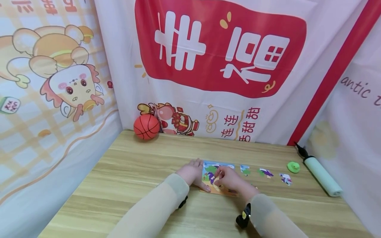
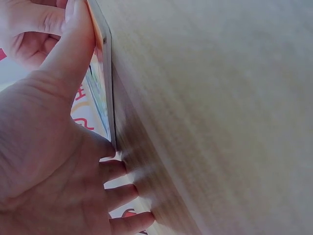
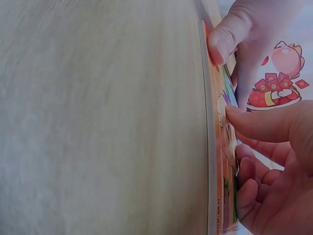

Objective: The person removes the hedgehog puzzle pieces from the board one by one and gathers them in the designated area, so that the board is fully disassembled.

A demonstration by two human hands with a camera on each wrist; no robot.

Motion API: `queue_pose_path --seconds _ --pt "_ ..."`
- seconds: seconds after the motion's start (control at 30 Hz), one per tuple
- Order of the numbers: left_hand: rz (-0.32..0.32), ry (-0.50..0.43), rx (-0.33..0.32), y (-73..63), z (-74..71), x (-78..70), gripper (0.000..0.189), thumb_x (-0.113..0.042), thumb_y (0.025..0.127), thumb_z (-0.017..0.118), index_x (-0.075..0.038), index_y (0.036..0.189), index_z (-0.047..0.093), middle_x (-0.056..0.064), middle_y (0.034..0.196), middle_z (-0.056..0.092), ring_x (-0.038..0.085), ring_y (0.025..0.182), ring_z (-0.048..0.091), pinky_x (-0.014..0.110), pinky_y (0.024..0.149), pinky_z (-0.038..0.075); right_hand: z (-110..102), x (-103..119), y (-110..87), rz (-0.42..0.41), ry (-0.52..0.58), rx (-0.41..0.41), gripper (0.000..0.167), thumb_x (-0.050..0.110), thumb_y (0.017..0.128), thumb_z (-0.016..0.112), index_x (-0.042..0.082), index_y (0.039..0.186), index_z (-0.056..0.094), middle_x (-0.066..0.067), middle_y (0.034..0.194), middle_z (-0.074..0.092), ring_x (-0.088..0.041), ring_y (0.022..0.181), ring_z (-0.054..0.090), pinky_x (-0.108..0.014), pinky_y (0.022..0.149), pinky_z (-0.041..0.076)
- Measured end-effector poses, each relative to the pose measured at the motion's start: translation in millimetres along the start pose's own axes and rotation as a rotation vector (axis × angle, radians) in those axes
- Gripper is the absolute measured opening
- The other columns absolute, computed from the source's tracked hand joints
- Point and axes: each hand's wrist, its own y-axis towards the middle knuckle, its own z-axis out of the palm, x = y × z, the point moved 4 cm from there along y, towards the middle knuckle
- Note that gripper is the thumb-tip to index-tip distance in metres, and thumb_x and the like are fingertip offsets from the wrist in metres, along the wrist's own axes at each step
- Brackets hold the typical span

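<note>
A colourful jigsaw puzzle board [image 1: 223, 192] with an orange lower border lies flat on the wooden table. My left hand [image 1: 192, 172] rests along its left side, fingers extended; in the left wrist view the thumb lies over the board's edge [image 2: 108, 78]. My right hand [image 1: 230, 180] is over the middle of the board. In the right wrist view its thumb and curled fingers are at a pale puzzle piece [image 3: 222, 111], which they seem to pinch against the board; the hand partly hides it. Loose puzzle pieces [image 1: 266, 172] lie to the board's right.
A green toy duck [image 1: 293, 167] and a pale green hand pump [image 1: 322, 177] with a black nozzle lie at the table's right. An orange basketball [image 1: 147, 127] sits at the back left corner. Printed cloth [image 1: 220, 109] hangs behind the table.
</note>
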Motion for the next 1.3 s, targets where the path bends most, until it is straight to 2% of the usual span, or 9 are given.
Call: queue_pose_path --seconds 0.07,0.27,0.43,0.5,0.6,0.73,0.87,1.03,1.3 --pt "0.002 -0.006 -0.005 -4.2 -3.9 -1.3 0.137 -0.086 0.057 0.068 -0.007 0.158 0.020 0.010 0.163 0.016 0.030 0.148 0.016 0.040 0.117 0.021 0 0 0.5 0.000 -0.005 -0.009 0.020 0.009 0.084 0.080 0.009 0.097 0.064 -0.008 0.080 0.054 -0.022 0.065 0.050 -0.029 0.052 0.040" --pt "0.002 -0.002 0.004 -3.5 -2.6 -1.1 0.136 -0.086 0.058 0.066 -0.007 0.158 0.020 0.011 0.164 0.015 0.030 0.148 0.015 0.040 0.118 0.019 1 3 0.1 0.015 -0.004 -0.026 0.022 0.007 0.084 0.080 0.007 0.097 0.062 -0.007 0.078 0.052 -0.021 0.064 0.049 -0.029 0.052 0.038" --pt "0.007 -0.017 -0.003 -15.4 -11.0 -3.6 0.131 -0.083 0.063 0.068 -0.007 0.158 0.020 0.011 0.163 0.017 0.030 0.148 0.017 0.039 0.117 0.020 1 4 -1.7 0.009 0.009 -0.025 0.022 0.005 0.084 0.078 0.007 0.098 0.061 -0.008 0.079 0.052 -0.022 0.064 0.049 -0.029 0.053 0.039" --pt "0.004 -0.021 -0.005 -15.9 -11.2 -3.4 0.131 -0.082 0.063 0.069 -0.007 0.158 0.021 0.011 0.163 0.017 0.029 0.148 0.017 0.039 0.117 0.021 1 5 -2.2 -0.002 0.009 -0.020 0.022 0.005 0.085 0.078 0.008 0.099 0.062 -0.008 0.078 0.052 -0.022 0.064 0.049 -0.029 0.052 0.039" --pt "-0.006 -0.006 0.005 -10.1 -6.9 -1.3 0.132 -0.084 0.062 0.066 -0.007 0.158 0.019 0.011 0.164 0.015 0.029 0.148 0.016 0.038 0.117 0.021 2 5 -2.3 -0.016 0.001 -0.013 0.020 0.005 0.086 0.077 0.009 0.100 0.064 -0.008 0.077 0.052 -0.022 0.063 0.049 -0.029 0.052 0.039" --pt "-0.010 0.009 0.004 3.2 2.1 2.8 0.138 -0.089 0.057 0.063 -0.009 0.159 0.017 0.010 0.164 0.014 0.029 0.148 0.014 0.039 0.117 0.020 3 4 -2.0 -0.004 0.002 -0.015 0.017 0.006 0.086 0.076 0.009 0.098 0.065 -0.008 0.078 0.052 -0.022 0.064 0.050 -0.029 0.053 0.040" --pt "0.000 0.004 0.001 10.8 6.5 4.5 0.145 -0.091 0.051 0.064 -0.008 0.159 0.015 0.011 0.164 0.013 0.030 0.148 0.013 0.040 0.117 0.019 3 3 -1.7 0.015 0.007 -0.028 0.016 0.006 0.087 0.076 0.009 0.097 0.064 -0.008 0.078 0.053 -0.022 0.063 0.050 -0.029 0.052 0.041" --pt "0.004 0.017 0.010 13.8 8.6 4.5 0.146 -0.092 0.051 0.064 -0.008 0.159 0.013 0.012 0.164 0.011 0.030 0.148 0.012 0.040 0.117 0.018 4 3 -0.7 0.016 0.012 -0.042 0.013 0.004 0.088 0.074 0.008 0.097 0.064 -0.007 0.076 0.053 -0.020 0.060 0.049 -0.028 0.050 0.041" --pt "-0.002 0.005 -0.011 15.8 10.0 5.1 0.141 -0.089 0.054 0.066 -0.009 0.159 0.017 0.011 0.164 0.013 0.030 0.148 0.013 0.038 0.117 0.020 4 3 3.0 0.016 0.014 -0.050 0.010 0.003 0.090 0.071 0.007 0.095 0.064 -0.008 0.077 0.055 -0.021 0.063 0.051 -0.028 0.052 0.044"
